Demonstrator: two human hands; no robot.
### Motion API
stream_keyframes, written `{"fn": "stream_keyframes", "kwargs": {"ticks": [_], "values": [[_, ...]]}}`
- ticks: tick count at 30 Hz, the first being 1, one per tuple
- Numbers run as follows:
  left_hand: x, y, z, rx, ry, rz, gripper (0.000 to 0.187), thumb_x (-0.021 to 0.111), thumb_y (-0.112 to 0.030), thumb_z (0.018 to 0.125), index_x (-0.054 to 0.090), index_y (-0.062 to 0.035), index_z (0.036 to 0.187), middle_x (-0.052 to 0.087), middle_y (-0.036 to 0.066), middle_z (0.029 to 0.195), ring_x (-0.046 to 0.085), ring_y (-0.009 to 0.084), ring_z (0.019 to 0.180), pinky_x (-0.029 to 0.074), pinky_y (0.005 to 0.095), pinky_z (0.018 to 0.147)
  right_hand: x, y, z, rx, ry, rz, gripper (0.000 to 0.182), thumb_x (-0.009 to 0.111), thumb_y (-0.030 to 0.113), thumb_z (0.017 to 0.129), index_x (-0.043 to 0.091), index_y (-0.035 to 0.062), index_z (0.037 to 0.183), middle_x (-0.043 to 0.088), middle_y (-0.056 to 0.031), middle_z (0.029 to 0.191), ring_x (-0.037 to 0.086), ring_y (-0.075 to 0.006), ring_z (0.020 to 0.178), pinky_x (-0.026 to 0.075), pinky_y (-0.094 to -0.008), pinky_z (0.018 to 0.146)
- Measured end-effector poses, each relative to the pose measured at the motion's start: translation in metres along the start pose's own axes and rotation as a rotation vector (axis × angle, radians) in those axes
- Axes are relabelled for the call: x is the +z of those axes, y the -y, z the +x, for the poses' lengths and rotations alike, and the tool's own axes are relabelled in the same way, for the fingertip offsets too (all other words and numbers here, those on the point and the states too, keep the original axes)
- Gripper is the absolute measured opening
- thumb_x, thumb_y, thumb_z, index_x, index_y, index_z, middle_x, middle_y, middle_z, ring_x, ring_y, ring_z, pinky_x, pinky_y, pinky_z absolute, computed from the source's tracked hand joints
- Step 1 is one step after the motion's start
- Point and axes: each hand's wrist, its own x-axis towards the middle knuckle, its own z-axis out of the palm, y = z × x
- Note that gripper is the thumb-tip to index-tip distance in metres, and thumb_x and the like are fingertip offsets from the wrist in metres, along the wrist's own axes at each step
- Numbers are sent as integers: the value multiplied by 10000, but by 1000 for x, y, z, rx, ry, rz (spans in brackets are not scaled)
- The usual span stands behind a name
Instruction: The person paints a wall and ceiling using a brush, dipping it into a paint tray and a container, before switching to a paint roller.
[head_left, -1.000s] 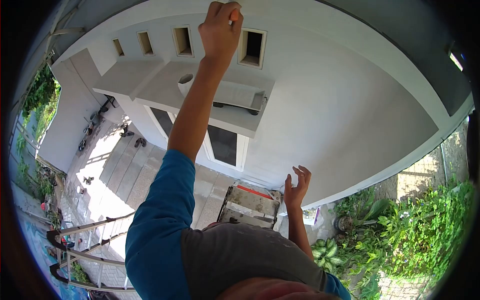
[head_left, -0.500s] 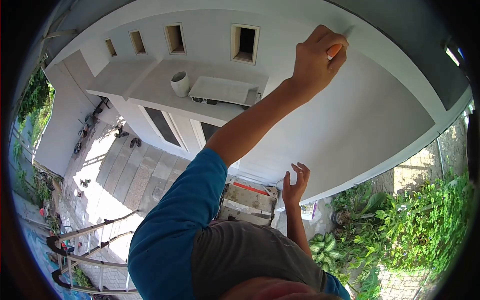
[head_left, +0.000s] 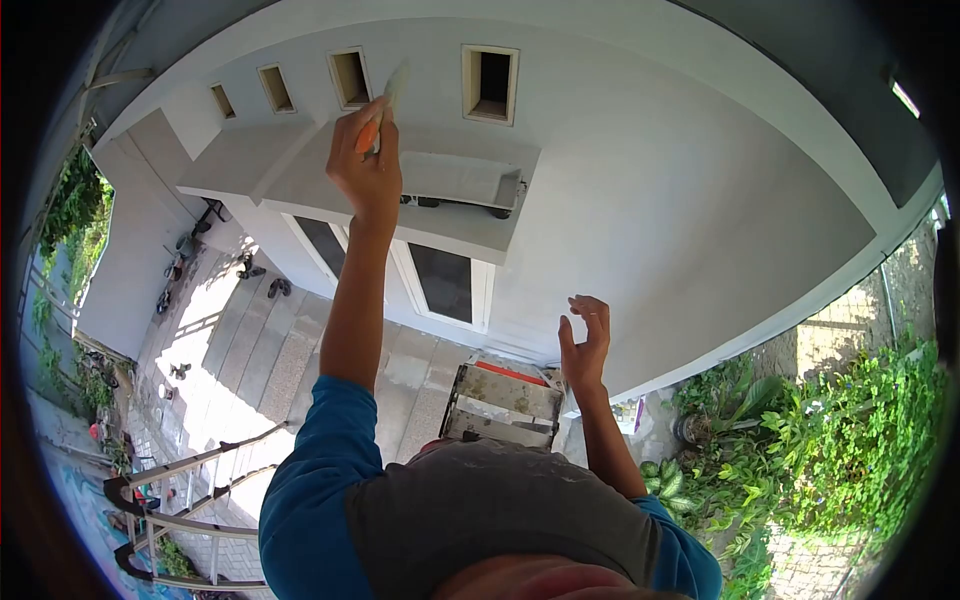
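Note:
My left hand is raised and closed around the orange handle of a paintbrush. Its pale, flattened tip points up, overlapping the white wall between two of the square vents. In this view the hand covers the spot on the ledge where a white pot stood. Just right of that wrist, a white boxy unit rests on the ledge. Lower down, my right hand hangs before the wall, fingers loosely curled and apart, holding nothing.
Below my chest shows a paint-stained platform with a red strip. Curved metal railing is at lower left, above a paved yard with scattered footwear. Leafy plants fill the lower right. A windowed door is beneath the ledge.
My left hand has swept from the upper right, near the overhanging beam, across to the left with the paintbrush, and now covers the pot. My right hand has risen slightly.

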Motion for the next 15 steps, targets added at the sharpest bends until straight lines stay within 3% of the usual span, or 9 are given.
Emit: {"fn": "stream_keyframes", "kwargs": {"ticks": [4, 9, 11, 12, 13, 15], "values": [[8, -47, -78, -119, 251, -126, 210, 742, 16, 855, 731, -27, 1060, 732, 113, 988, 715, 227, 860, 564, 306, 761, 16, 51, 38, -61, 56, 98, 382, 686, -72, 813, 632, -1, 1184, 631, -152, 1084, 683, -223, 861, 548, -347, 805], [22, -91, -150, -137, 516, -235, 268, 748, 7, 827, 720, -47, 1088, 717, 107, 1051, 688, 295, 889, 571, 372, 787, 29, 58, 74, -164, 54, 7, 496, 705, -72, 801, 580, 11, 1274, 613, -139, 1095, 672, -211, 865, 558, -342, 766], [27, -105, -163, -214, 543, -301, 275, 743, 3, 828, 724, -67, 1093, 692, 91, 1047, 679, 286, 913, 569, 380, 774, 28, 51, 79, -178, 37, -19, 499, 710, -75, 795, 576, 10, 1268, 608, -136, 1099, 663, -213, 847, 560, -339, 742], [25, -109, -164, -368, 645, -333, 280, 747, -12, 817, 726, -85, 1086, 666, 83, 1014, 672, 277, 925, 565, 376, 753, 24, 45, 81, -190, 23, -61, 490, 713, -80, 789, 578, 10, 1251, 604, -134, 1104, 647, -212, 819, 557, -336, 717], [28, -106, -163, -366, 644, -338, 280, 747, -12, 817, 726, -85, 1086, 666, 83, 1014, 672, 277, 925, 565, 376, 753, 21, 40, 83, -202, 9, -101, 482, 715, -86, 783, 580, 9, 1235, 601, -132, 1108, 632, -210, 791, 553, -333, 693], [32, -100, -160, -5, 625, -186, 252, 749, -28, 805, 729, -99, 1046, 658, 58, 978, 668, 255, 880, 565, 356, 718, 14, 39, 87, -187, -9, -154, 452, 724, -91, 772, 591, 8, 1192, 606, -125, 1090, 600, -198, 742, 544, -328, 664]]}}
